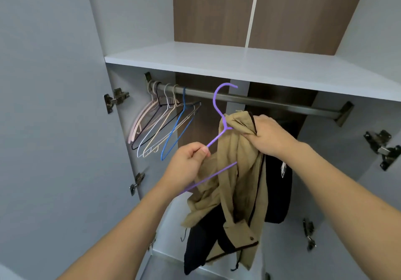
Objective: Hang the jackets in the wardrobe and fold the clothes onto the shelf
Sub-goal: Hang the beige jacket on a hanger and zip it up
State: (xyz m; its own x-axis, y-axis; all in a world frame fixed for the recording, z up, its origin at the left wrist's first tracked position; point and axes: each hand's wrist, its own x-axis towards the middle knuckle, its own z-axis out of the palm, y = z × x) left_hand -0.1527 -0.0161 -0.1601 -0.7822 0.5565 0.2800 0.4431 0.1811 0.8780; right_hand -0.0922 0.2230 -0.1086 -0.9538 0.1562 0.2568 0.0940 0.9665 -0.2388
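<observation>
A tan jacket (237,171) with a black lining hangs in front of the open wardrobe, bunched at the collar. My right hand (269,136) grips that collar just below the dark rail (271,102). My left hand (188,164) pinches one arm of a purple hanger (217,103), whose other arm disappears inside the jacket. The hook of the hanger points up in front of the rail, not over it. A black garment (278,188) hangs behind the jacket on the right.
Several bare hangers (165,125) hang bunched at the rail's left end. A white shelf (249,67) runs above the rail. Both wardrobe doors (54,117) stand open, with metal hinges (115,100) on their inner edges.
</observation>
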